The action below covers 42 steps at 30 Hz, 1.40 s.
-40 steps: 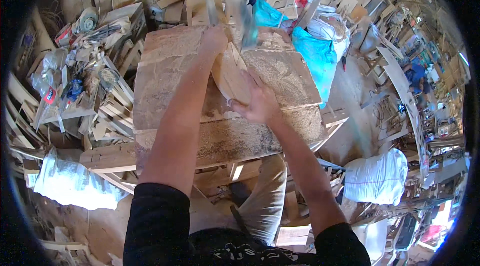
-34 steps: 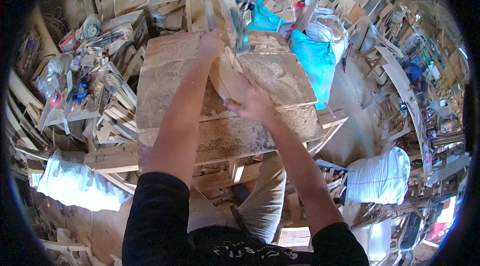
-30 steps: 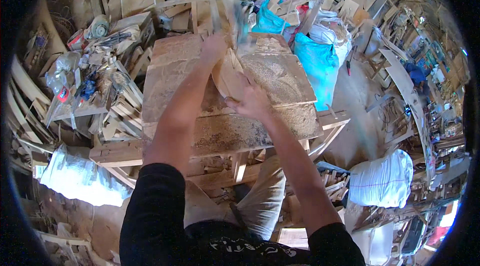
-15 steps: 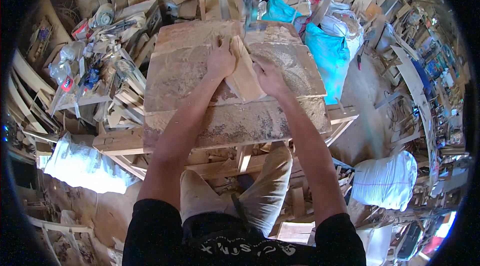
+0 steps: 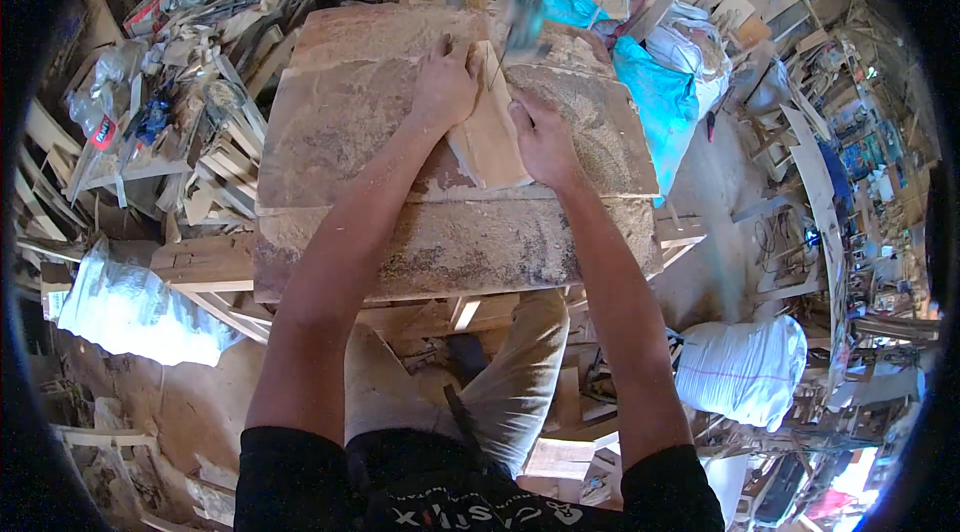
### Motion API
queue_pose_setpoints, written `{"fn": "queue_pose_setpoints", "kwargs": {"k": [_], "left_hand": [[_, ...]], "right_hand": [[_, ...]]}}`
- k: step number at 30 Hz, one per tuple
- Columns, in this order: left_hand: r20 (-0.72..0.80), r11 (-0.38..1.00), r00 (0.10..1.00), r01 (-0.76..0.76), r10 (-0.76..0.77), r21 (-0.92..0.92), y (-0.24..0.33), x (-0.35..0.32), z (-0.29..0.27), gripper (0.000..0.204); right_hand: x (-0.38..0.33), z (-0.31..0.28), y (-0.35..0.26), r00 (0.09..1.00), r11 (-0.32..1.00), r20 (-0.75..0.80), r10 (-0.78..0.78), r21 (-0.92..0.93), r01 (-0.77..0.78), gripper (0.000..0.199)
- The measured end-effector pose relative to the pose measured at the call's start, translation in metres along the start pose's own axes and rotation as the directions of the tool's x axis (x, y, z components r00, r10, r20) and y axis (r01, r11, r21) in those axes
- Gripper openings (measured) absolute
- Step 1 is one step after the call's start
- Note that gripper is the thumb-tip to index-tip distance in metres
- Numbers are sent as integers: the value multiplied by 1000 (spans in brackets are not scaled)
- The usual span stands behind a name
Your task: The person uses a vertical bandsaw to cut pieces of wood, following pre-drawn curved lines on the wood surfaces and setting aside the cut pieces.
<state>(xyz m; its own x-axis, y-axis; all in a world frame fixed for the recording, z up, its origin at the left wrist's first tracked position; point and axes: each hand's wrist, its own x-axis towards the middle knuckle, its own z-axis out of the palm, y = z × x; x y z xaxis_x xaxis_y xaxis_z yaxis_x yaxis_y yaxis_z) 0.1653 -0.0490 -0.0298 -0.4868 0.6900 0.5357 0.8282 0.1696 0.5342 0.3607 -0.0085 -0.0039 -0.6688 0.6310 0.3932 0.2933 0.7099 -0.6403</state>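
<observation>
A pale wooden board lies on a sawdust-covered wooden worktable, its long side running away from me. Along its left edge rests my left hand, fingers pointing away and pressed against the wood. My right hand grips the right edge, thumb towards the top face. Just beyond the board's far end hangs a blurred blue-grey machine part. A thin dark line runs at the board's far end; whether it is a blade or a mark I cannot tell.
Piled wood offcuts stand to the left, with a plastic bottle among them. On the right are a turquoise sack and a stuffed white sack. Another white sack sits at lower left.
Both hands and the board have slid a little farther away across the worktable; the near end now lies beyond the table's seam. My view has shifted slightly.
</observation>
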Motion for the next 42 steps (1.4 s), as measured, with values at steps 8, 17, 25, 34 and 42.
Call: {"fn": "queue_pose_setpoints", "kwargs": {"k": [8, 17, 25, 34, 42], "left_hand": [[5, 998, 1000, 16, -17, 64, -2, 7, -4, 43], [53, 1000, 998, -18, 17, 21, 1, 10, -8, 49], [38, 999, 999, -25, 26, -29, 5, 12, -6, 44], [129, 1000, 992, -9, 12, -27, -4, 23, -6, 45], [149, 998, 988, -22, 32, -66, -6, 26, -6, 46]], "right_hand": [[5, 6, 1, 999, 996, -7, -38, -85, 37, 37], [8, 8, 10, 997, 991, -25, -78, -113, 75, 37], [9, 13, 16, 992, 989, -74, -103, -114, 94, 39], [11, 14, 10, 996, 981, -80, -46, -190, 30, 37], [13, 18, 9, 990, 984, -124, -66, -172, 44, 36]]}}
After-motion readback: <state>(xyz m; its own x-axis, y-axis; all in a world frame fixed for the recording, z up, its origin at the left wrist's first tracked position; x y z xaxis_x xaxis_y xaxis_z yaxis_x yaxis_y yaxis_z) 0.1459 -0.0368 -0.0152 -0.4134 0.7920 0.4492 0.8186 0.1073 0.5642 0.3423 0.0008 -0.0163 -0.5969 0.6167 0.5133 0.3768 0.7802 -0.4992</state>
